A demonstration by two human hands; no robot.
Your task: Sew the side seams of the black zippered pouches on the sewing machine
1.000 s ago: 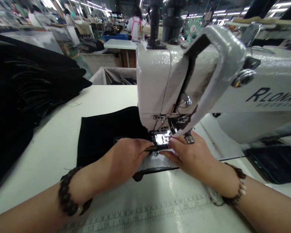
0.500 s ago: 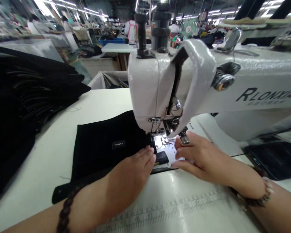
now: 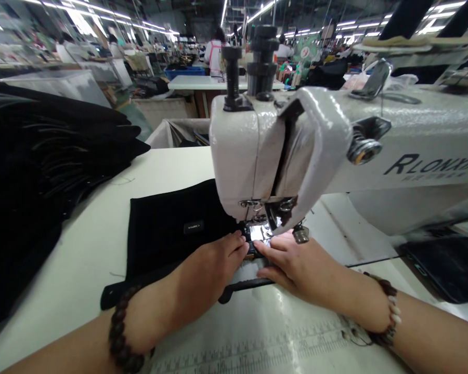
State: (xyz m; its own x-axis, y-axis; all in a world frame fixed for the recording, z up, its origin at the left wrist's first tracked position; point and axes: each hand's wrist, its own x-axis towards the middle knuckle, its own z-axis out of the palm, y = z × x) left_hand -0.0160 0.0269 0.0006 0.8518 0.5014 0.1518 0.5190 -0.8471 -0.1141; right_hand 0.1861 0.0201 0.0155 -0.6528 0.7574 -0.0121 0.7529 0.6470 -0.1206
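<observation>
A piece of black fabric [image 3: 159, 239] with a small label [image 3: 194, 227] lies on the sewing machine bed, its right edge under the machine head [image 3: 249, 156]. My left hand [image 3: 203, 272] rests flat on the fabric, fingers stretched toward the presser foot. Beside its fingertips is a small black tab [image 3: 252, 249] with gold-coloured teeth, like a zipper end. My right hand [image 3: 296, 259] reaches in from the right, its index fingertip touching the tab and its thumb held apart. The needle area is partly hidden by the machine and my fingers.
A tall heap of black fabric pieces [image 3: 42, 171] stands at the left. A printed ruler scale [image 3: 249, 353] runs along the table's front. A dark phone-like device [image 3: 448, 265] lies at the right. Behind the table are a bin [image 3: 171, 132] and a person in a pink-trimmed apron [image 3: 215, 54].
My right hand has moved left, from beside the tab to touching it. My left hand stays on the fabric. The camera view has tilted slightly upward.
</observation>
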